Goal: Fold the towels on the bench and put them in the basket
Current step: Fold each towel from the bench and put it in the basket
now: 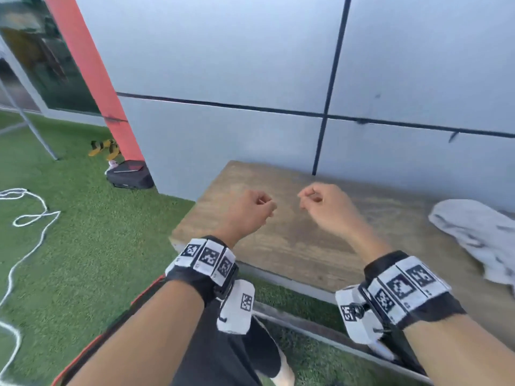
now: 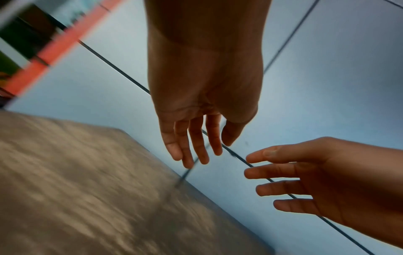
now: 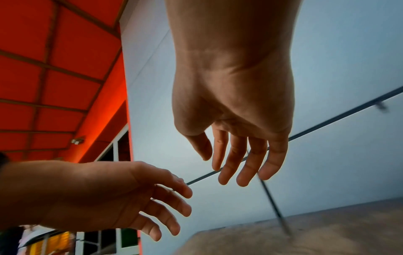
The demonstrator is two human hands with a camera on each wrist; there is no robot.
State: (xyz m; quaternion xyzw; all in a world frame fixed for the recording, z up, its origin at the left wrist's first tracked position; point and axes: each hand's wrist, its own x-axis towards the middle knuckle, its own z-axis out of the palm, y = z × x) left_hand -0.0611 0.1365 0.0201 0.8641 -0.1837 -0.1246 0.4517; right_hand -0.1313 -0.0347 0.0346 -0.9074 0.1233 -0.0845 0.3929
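My two bare hands hang above the left end of a wooden bench (image 1: 292,246). The left hand (image 1: 263,203) and the right hand (image 1: 310,197) sit close together with fingers loosely curled, and both hold nothing. In the left wrist view the left hand's fingers (image 2: 196,151) droop relaxed, with the right hand (image 2: 283,179) spread beside them. In the right wrist view the right hand's fingers (image 3: 240,165) also dangle free. A crumpled white towel (image 1: 473,235) lies on the bench to the right of both hands. A dark object with an orange edge (image 1: 139,295) shows under my left forearm; whether it is the basket I cannot tell.
A grey panelled wall (image 1: 223,65) stands directly behind the bench. Green artificial grass (image 1: 83,246) covers the ground to the left, with a white rope (image 1: 30,215) looped on it. A black bag (image 1: 129,175) lies at the foot of an orange pillar (image 1: 94,73).
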